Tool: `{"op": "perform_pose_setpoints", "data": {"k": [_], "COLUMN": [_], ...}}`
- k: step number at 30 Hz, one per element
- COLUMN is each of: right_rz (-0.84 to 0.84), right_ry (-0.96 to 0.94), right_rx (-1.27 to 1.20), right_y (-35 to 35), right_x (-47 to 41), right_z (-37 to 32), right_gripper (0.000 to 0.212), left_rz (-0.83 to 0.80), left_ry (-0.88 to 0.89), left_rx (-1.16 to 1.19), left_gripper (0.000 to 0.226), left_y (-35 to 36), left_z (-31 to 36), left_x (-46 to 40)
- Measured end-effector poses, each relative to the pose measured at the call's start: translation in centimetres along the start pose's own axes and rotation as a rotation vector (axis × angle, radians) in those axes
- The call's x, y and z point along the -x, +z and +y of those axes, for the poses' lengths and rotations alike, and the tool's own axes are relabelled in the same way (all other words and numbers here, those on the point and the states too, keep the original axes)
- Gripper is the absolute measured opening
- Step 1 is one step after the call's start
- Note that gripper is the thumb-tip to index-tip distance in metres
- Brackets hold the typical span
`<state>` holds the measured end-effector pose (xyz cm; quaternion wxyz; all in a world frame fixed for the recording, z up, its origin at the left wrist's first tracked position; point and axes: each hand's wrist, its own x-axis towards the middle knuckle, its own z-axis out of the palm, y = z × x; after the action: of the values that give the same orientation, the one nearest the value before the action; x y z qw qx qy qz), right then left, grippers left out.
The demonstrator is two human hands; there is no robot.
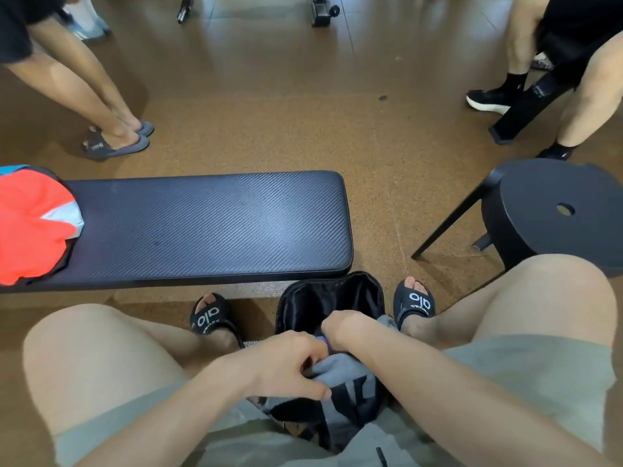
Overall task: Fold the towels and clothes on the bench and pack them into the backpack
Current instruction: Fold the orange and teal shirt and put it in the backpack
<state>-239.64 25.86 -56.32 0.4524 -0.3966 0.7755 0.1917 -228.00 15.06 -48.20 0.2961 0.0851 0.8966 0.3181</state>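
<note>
A seated person leans over a black backpack that stands open on the floor between their 2 sandalled feet, just in front of the near edge of the bench. The left hand has its fingers curled down and its thumb pressed onto a grey garment with dark lettering, gripping the cloth at the near rim of the backpack's mouth. The right hand is curled over and reaches down into the opening beside a small purple item; its fingertips are hidden inside the bag, so what they clamp on cannot be told, though they seem to be pushing at fabric. The grey garment lies partly inside the backpack and partly bunched over its near side, against the person's shorts. On the bench's left end rests an orange garment with light blue and grey panels, unfolded. A black round stool stands to the right, and 2 other people's legs show farther off.
</note>
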Motion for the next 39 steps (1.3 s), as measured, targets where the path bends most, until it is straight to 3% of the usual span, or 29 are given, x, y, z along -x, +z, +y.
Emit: {"op": "perform_pose_setpoints", "data": {"k": [2, 7, 15, 17, 22, 27, 30, 35, 39], "right_rz": [-0.020, 0.348, 0.760, 0.811, 0.851, 0.776, 0.742, 0.700, 0.669], "right_ry": [-0.002, -0.119, -0.249, -0.295, -0.406, -0.474, -0.483, -0.488, -0.483], "right_rx": [0.010, -0.090, -0.370, -0.398, -0.438, -0.481, -0.539, -0.608, -0.738], "right_y": [-0.8, -5.6, -14.6, -16.8, -21.4, -24.7, -25.6, -25.7, -25.5], "right_x": [0.0, 2.0, 2.9, 2.3, 0.0, -3.7, -5.7, -7.8, -8.6], "right_z": [-0.1, 0.7, -3.2, -5.2, -10.4, -14.5, -16.1, -17.8, -17.9], "right_gripper": [0.020, 0.022, 0.017, 0.017, 0.017, 0.023, 0.028, 0.029, 0.029], "left_rz": [0.016, 0.139, 0.731, 0.879, 1.147, 1.109, 1.069, 1.149, 1.246], "left_ry": [-0.016, -0.180, -0.503, -0.564, -0.806, -1.216, -1.263, -1.290, -1.089], "left_rx": [0.040, 0.058, -0.074, -0.085, -0.193, -0.012, 0.082, 0.074, 0.218], "left_gripper": [0.031, 0.017, 0.005, 0.013, 0.053, 0.084, 0.076, 0.025, 0.015], "left_y": [-1.0, -5.2, -12.6, -14.3, -16.7, -16.2, -15.6, -15.2, -15.6], "left_z": [-0.7, -4.9, -11.8, -13.6, -19.2, -26.1, -29.2, -31.7, -31.9], "left_x": [0.4, 1.3, 4.5, 5.8, 9.5, 12.4, 13.0, 12.5, 12.4]}}
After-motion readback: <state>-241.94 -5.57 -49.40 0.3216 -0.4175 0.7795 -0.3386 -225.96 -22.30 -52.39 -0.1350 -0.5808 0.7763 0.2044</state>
